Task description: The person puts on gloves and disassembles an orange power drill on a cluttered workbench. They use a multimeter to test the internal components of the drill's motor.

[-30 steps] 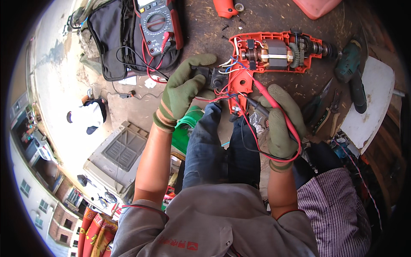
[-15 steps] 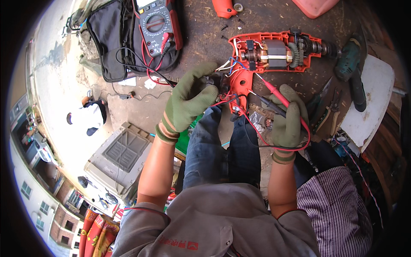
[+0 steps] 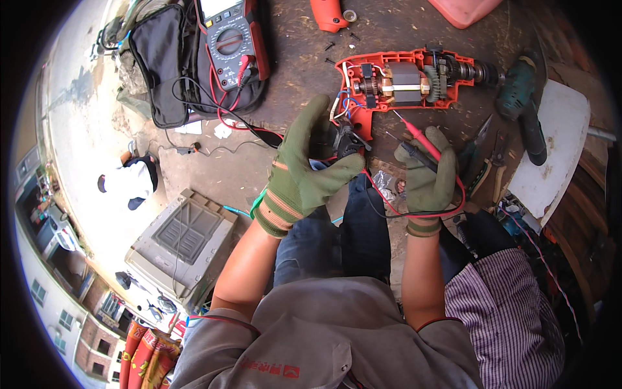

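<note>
An opened orange power tool housing [image 3: 360, 123] lies on the bench's near edge, its motor [image 3: 406, 84] and gears exposed. My gloved left hand [image 3: 301, 168] is closed around a black switch-like part [image 3: 346, 140] with wires, in front of the housing's handle; its thumb and fingers partly hide the part. In my gloved right hand [image 3: 427, 178] are a red test probe [image 3: 418, 135] and a black test probe [image 3: 416, 154], held side by side. The red tip is close to the housing's lower edge; whether it touches cannot be told. The black tip points toward the handle, apart from it.
A multimeter [image 3: 232, 52] rests on a black case [image 3: 162, 65] at the far left, its leads running to my hands. At right are a green power tool [image 3: 521, 91], pliers [image 3: 499, 162] and a white board [image 3: 554, 149]. Loose screws [image 3: 330, 45] lie behind the housing. Someone in stripes [image 3: 499, 298] is close at my right.
My left hand has shifted right with the black part, which now covers more of the handle. The right hand still holds both probes, the black one drawn back from the handle.
</note>
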`<action>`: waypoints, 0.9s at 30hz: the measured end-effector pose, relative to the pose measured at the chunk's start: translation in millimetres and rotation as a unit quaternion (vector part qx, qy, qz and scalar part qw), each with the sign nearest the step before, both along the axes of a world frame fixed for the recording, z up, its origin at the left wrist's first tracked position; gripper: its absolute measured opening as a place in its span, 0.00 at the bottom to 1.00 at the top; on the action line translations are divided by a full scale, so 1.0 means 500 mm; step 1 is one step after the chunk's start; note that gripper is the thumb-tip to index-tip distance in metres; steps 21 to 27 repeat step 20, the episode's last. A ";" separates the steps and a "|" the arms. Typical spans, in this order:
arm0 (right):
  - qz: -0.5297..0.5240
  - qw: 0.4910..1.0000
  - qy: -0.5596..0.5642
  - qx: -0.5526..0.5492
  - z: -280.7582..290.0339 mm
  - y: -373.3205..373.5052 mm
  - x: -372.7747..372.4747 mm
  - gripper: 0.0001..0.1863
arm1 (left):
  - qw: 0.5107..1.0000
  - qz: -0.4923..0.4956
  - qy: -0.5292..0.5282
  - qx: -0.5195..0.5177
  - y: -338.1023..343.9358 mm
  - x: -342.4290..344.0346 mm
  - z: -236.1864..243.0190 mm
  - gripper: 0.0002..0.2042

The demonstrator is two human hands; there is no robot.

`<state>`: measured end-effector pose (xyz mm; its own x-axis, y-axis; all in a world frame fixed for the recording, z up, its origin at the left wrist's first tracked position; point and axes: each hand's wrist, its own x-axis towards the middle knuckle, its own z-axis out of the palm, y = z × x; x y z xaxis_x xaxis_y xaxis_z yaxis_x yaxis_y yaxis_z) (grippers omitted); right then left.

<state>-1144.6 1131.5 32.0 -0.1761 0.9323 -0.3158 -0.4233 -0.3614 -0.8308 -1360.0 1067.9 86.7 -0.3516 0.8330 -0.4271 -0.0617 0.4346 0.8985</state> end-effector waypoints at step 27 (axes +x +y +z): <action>0.267 0.879 -0.391 0.065 0.168 0.032 -0.086 0.20 | 0.984 0.001 0.162 0.068 -0.015 0.037 -0.022 0.46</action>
